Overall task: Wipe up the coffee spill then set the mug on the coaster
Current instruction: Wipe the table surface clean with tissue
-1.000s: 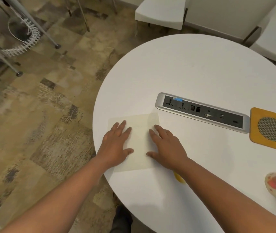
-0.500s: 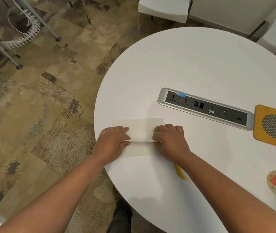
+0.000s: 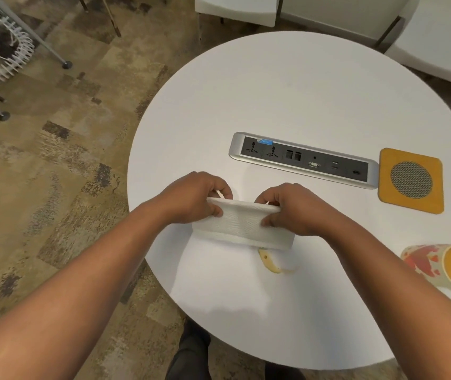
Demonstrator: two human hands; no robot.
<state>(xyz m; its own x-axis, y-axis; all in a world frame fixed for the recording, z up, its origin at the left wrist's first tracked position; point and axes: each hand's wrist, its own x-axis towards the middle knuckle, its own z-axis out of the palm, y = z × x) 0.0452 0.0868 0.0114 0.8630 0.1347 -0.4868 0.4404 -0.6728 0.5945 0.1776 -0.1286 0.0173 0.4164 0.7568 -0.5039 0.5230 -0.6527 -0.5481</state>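
Observation:
A white paper towel (image 3: 242, 227), folded into a strip, is held just above the round white table (image 3: 287, 86). My left hand (image 3: 194, 198) pinches its left end and my right hand (image 3: 290, 207) pinches its right end. A small yellowish coffee spill (image 3: 271, 263) lies on the table right below the towel's lower right edge. A mug (image 3: 446, 267) with red and yellow patterns lies tipped on its side at the right, its yellow inside facing me. An orange square coaster (image 3: 411, 181) with a round mesh centre sits at the right, beyond the mug.
A silver power socket strip (image 3: 302, 159) is set into the table between the towel and the coaster. White chairs (image 3: 236, 8) stand beyond the table. Patterned carpet (image 3: 54, 160) and metal stand legs (image 3: 65, 63) are at the left. The table's near edge runs close to my body.
The flat sheet my hands pressed on the table has been folded over into a strip and lifted toward me. The spill and the mug have come into fuller view.

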